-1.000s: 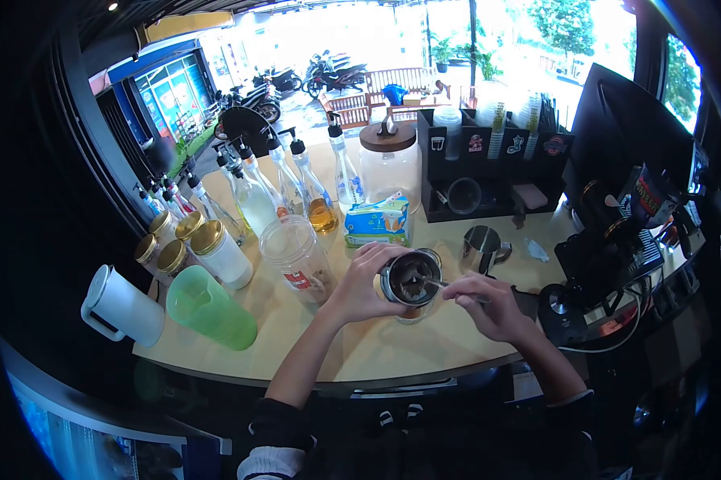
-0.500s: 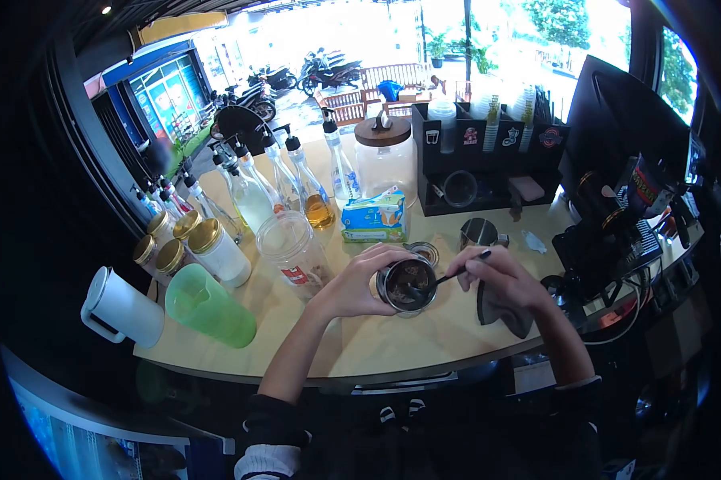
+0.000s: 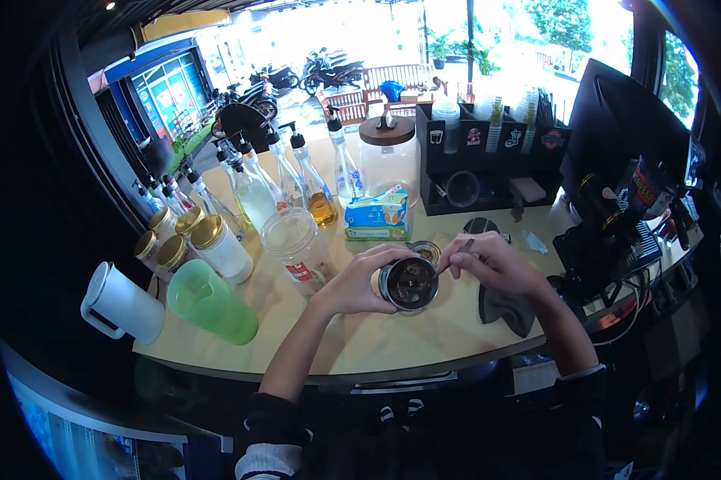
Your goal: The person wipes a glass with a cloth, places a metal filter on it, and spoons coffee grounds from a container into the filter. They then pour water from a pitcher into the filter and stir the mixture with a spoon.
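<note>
My left hand (image 3: 360,278) wraps around the side of a round cup (image 3: 411,290) containing dark brown liquid. The cup's mouth faces up toward me. Above its right rim, my right hand (image 3: 488,264) pinches a thin spoon (image 3: 445,269), which slants down to the cup; its lower end is hard to make out in the dark liquid. Just behind the cup lies a small round metal lid or dish (image 3: 427,253). A dark grey cloth (image 3: 507,310) is crumpled under my right wrist.
A clear plastic jar (image 3: 290,240), green pitcher (image 3: 216,308) and white pitcher (image 3: 127,304) stand left. Gold-lidded jars (image 3: 220,248) and several pump bottles (image 3: 319,192) are behind them. A blue wipes pack (image 3: 378,214) sits ahead, near a black cup organizer (image 3: 488,172). Dark equipment (image 3: 596,248) occupies the right.
My right hand has shifted slightly up and left, and the spoon now stands steeper at the cup's right rim. My left hand still holds the cup in nearly the same place.
</note>
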A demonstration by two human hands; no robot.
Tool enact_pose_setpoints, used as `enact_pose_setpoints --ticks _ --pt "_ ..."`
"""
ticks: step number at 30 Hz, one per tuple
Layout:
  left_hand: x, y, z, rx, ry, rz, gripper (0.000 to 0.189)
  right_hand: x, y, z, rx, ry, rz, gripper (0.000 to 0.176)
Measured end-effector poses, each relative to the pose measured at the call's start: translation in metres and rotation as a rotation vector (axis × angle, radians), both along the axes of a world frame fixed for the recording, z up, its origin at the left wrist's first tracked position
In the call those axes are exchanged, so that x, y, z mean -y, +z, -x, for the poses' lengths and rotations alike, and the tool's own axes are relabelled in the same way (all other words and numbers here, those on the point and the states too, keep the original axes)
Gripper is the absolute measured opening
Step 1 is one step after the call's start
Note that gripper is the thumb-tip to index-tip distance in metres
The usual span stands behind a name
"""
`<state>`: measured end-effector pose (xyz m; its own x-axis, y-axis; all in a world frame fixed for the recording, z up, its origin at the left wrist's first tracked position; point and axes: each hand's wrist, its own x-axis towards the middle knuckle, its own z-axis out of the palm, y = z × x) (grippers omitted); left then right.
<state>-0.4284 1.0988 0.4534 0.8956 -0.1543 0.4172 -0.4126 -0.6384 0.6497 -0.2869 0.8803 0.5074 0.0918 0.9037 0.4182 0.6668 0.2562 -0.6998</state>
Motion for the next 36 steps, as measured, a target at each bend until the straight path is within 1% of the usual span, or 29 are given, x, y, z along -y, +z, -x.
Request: enact_pose_setpoints --ticks 4,6,7,9,10,12,16,19,22,25,27,28,30,31,33,34,35,36 --pt "-0.001 0.002 0.001 -0.008 0.001 0.029 0.078 -0.003 -0.001 0.0 0.042 0.034 -0.077 0.014" --pt "-0.001 0.0 0.0 -0.005 0.003 0.036 0.078 -0.001 0.005 0.007 0.054 0.062 0.034 0.013" --pt "-0.001 0.0 0.0 -0.002 0.006 0.042 0.078 0.0 0.007 0.007 0.054 0.061 0.034 0.013" --pt "-0.002 -0.001 -0.001 0.012 -0.007 0.051 0.079 0.001 0.009 0.006 0.137 0.018 -0.078 0.013" --pt "-0.002 -0.001 -0.002 0.026 -0.018 0.059 0.079 0.001 0.01 0.007 0.136 0.016 -0.078 0.013" --pt "-0.001 -0.001 -0.002 0.016 -0.021 0.058 0.079 0.0 0.011 0.01 0.088 0.067 0.044 0.013" --pt "0.004 0.004 -0.002 0.016 -0.022 0.042 0.079 -0.002 0.012 0.011 0.109 0.003 -0.025 0.013" --pt "0.005 0.004 -0.004 0.04 -0.04 -0.021 0.079 -0.005 0.007 0.008 0.042 0.06 -0.014 0.012" --pt "0.006 0.006 -0.003 0.032 -0.029 -0.059 0.079 -0.006 0.012 0.005 0.083 0.013 0.046 0.013" --pt "0.003 0.001 -0.005 0.043 -0.018 -0.081 0.078 -0.009 0.021 0.003 0.03 -0.035 0.081 0.015" --pt "0.004 0.001 -0.005 0.023 -0.018 -0.046 0.079 -0.012 0.022 0.003 0.091 0.021 0.241 0.019" --pt "0.005 0.001 -0.005 0.004 -0.016 -0.009 0.08 -0.014 0.022 0.002 0.088 0.018 0.238 0.019" --pt "0.006 0.002 -0.004 0.016 -0.011 -0.01 0.079 -0.018 0.021 0.001 -0.04 -0.003 0.144 0.022" --pt "0.006 0.002 -0.003 0.032 0.0 -0.008 0.079 -0.019 0.02 0.001 -0.04 -0.003 0.143 0.022" --pt "0.005 -0.002 -0.004 0.048 0.012 -0.013 0.079 -0.023 0.019 0.004 0.053 0.094 0.205 0.024" --pt "0.004 -0.003 -0.004 0.064 0.021 -0.016 0.079 -0.025 0.018 0.008 0.118 0.095 0.157 0.026" --pt "0.004 -0.003 -0.003 0.065 0.022 -0.016 0.079 -0.027 0.018 0.008 0.119 0.096 0.157 0.026" --pt "0.005 -0.003 -0.001 0.057 0.055 0.001 0.079 -0.028 0.017 0.007 0.202 0.055 0.1 0.026"
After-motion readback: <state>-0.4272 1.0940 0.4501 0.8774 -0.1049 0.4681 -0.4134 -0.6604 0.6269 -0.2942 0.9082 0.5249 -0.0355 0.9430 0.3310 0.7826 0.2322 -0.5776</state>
